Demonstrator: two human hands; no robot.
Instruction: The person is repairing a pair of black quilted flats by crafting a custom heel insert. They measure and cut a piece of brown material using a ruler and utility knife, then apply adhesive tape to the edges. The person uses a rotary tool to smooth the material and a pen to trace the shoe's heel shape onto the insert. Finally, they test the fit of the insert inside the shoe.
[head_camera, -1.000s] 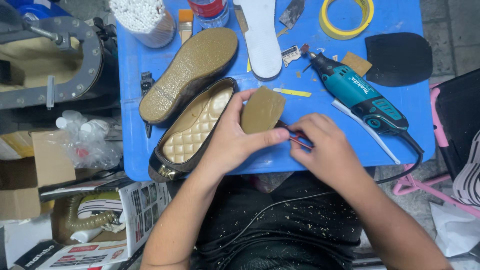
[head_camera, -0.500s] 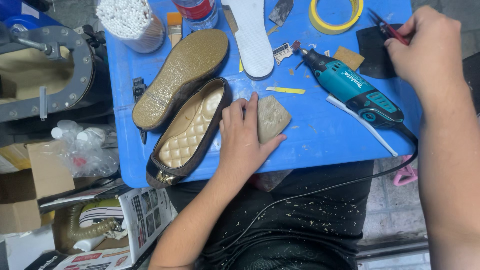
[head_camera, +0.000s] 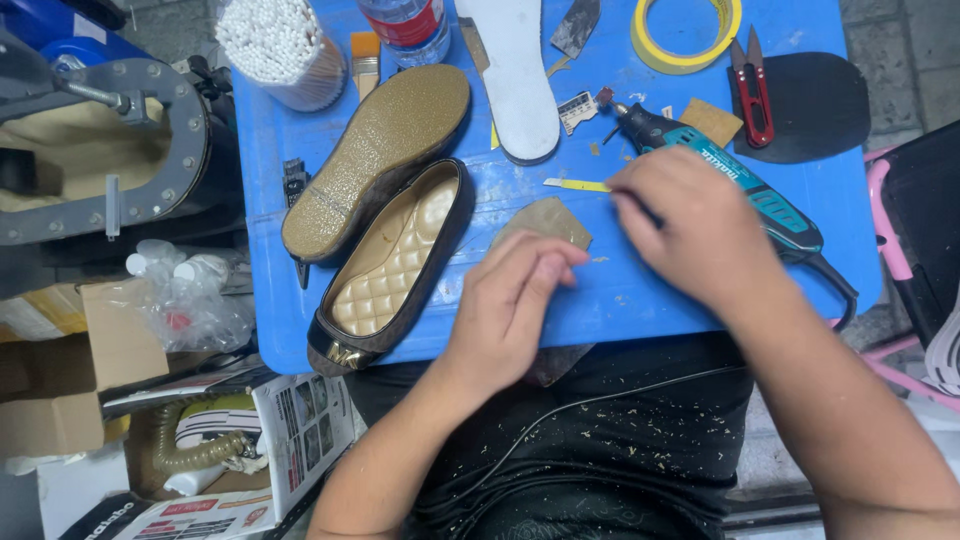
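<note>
The tan heel-shaped leather piece lies flat on the blue desk, just right of the open shoe, and my left hand rests on its near edge with the fingers laid together, pressing it down rather than pinching it. My right hand is over the teal rotary tool, fingers curled down onto its body near the nose; I cannot tell from here whether that grip has closed round the tool or only touches it. A thin yellow strip lies between the leather piece and the tool's tip. To the left the brown flat shoe lies open side up, showing its quilted gold lining with no heel pad set in, and its mate lies sole up beside it, touching it. Farther off are a white insole, a roll of yellow tape, red snips on a black rubber sole piece, and a cup of white-tipped swabs. As I judge it, the piece is cut to shape, while any trimming or grinding of its edge, and its fitting into the shoe, are not yet done.
</note>
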